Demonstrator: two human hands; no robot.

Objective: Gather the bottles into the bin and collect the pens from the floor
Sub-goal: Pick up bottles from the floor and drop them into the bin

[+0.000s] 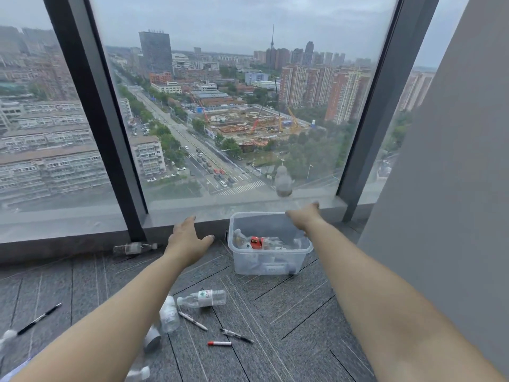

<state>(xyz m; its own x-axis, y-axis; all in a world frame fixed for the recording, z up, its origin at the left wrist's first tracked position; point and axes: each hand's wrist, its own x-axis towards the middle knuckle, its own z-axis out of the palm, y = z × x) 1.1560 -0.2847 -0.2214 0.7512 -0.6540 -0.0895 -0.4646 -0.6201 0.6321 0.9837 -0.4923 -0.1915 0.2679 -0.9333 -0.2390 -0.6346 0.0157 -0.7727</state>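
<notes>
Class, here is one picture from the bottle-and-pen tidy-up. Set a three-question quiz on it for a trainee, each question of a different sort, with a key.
1. True or false: the left hand is holding the red-capped marker.
2. The right hand is: A) gripping a pen; B) open, over the far rim of the bin; C) holding a cup.
3. Fill in: the green-labelled bottle lies on its ____ on the carpet.

Key: 1 false; 2 B; 3 side.
</notes>
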